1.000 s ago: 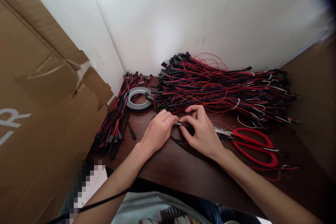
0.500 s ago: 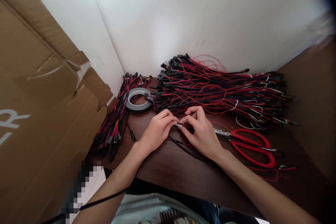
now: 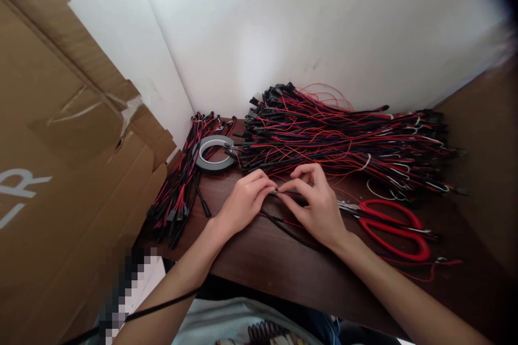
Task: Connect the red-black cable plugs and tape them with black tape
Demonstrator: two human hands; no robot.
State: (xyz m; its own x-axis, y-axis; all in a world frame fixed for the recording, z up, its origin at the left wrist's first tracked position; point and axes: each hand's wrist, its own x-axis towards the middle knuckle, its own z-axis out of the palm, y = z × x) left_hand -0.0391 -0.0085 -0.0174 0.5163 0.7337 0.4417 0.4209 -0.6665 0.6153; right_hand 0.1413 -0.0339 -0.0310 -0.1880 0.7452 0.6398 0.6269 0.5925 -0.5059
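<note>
Together both hands pinch one cable.

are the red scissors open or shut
Shut: the red-handled metal scissors lie flat on the dark wooden table, handle loops together.

Lit softly and evenly from above; sharp at centre, blurred, stretched and darkened toward the right corners.

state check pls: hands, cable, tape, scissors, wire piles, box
left hand: pinching the cable
right hand: pinching the same cable
cable: held at one end, rest lying on table
tape roll: flat
scissors: shut, lying flat
big wire pile: loose, heaped
small wire pile: laid flat
cardboard box: torn, leaning
</note>
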